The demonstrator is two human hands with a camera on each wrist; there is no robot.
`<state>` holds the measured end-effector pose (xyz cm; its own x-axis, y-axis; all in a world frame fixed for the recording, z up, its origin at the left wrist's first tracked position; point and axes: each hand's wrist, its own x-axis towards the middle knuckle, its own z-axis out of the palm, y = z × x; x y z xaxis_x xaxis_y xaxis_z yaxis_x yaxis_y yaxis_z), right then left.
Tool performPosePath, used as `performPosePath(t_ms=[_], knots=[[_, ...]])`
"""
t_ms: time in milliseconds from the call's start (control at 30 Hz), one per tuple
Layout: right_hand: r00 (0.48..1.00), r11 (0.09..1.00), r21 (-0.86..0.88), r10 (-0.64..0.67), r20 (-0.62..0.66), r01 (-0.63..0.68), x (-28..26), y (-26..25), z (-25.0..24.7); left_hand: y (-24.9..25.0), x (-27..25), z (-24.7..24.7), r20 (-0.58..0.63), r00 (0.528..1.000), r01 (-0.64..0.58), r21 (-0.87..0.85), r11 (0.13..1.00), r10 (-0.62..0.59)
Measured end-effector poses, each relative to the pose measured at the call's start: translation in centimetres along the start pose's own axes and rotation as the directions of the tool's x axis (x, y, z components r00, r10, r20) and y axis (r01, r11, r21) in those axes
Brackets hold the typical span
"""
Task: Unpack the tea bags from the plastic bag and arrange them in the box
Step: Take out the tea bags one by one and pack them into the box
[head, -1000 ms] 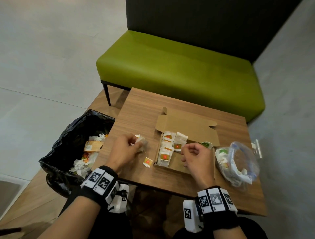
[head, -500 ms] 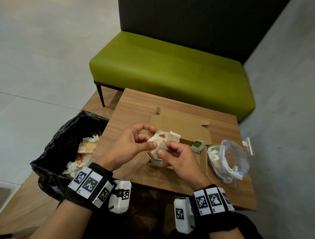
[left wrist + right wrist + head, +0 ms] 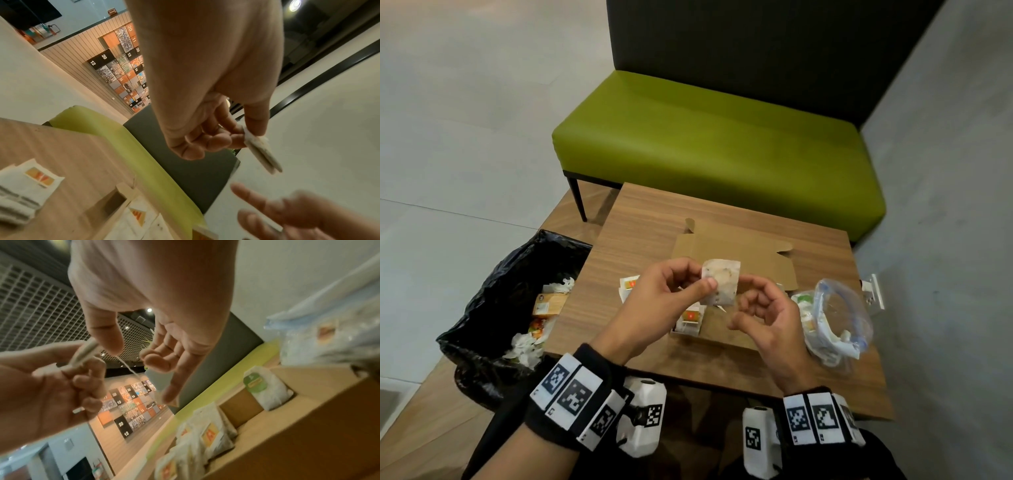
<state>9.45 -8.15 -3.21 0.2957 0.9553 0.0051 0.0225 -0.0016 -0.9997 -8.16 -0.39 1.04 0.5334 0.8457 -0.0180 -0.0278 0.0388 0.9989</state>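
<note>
Half a second ago both your hands were pinching the tea bag low over the box; now your left hand [image 3: 664,301] alone has it, raised in front of you above the open cardboard box [image 3: 736,260]. Your left thumb and forefinger pinch the tea bag [image 3: 722,282] at its left edge, the other fingers [image 3: 197,146] curled loosely beneath. Your right hand [image 3: 767,315] has let go of the pouch and sits just beside its right edge, fingers half curled; the right wrist view suggests a thin string running from the bag toward them, but whether they grip it or a tag I cannot tell.

That reads as a bag freed and being straightened before it goes in. Several bags already stand in the box's left part, a few lie on the surface [image 3: 654,222] to the left of it, and more remain in the plastic bag [image 3: 839,315] on the right, so the task is partway done.

The tea bag hangs upright, its broad face toward you, its long axis near vertical with a slight tilt. From the left wrist it shows edge-on and thin.
</note>
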Motion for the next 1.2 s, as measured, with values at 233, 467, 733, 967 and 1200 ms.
performPosePath(t_ms=[233, 467, 733, 967, 1200], knots=[[0.986, 0.966, -0.259, 0.053, 0.156, -0.011, 1.1, 0.1, 1.6, 1.7, 0.2, 0.0, 0.084, 0.995, -0.040, -0.068, 0.997, 0.046], [0.985, 0.964, -0.266, 0.056, 0.166, -0.010, 0.8, 1.3, 4.1, 2.0, 0.4, -0.2, 0.030, 0.999, -0.017, -0.079, 0.997, 0.019], [0.984, 0.978, -0.135, 0.171, 0.059, -0.161, -0.7, 1.0, 3.1, 0.8, 1.2, -1.0, -0.163, 0.982, -0.077, 0.141, 0.987, 0.100], [0.993, 0.988, 0.144, 0.038, 0.113, -0.054, -1.1, -1.4, 1.7, -2.3, 1.6, -1.2, -0.252, 0.963, -0.012, 0.319, 0.948, 0.097], [0.999, 0.992, 0.125, -0.029, -0.018, 0.031, 0.1, -1.5, 1.8, -3.7, 0.8, 0.1, -0.190, 0.980, 0.052, -0.010, 0.999, -0.053]])
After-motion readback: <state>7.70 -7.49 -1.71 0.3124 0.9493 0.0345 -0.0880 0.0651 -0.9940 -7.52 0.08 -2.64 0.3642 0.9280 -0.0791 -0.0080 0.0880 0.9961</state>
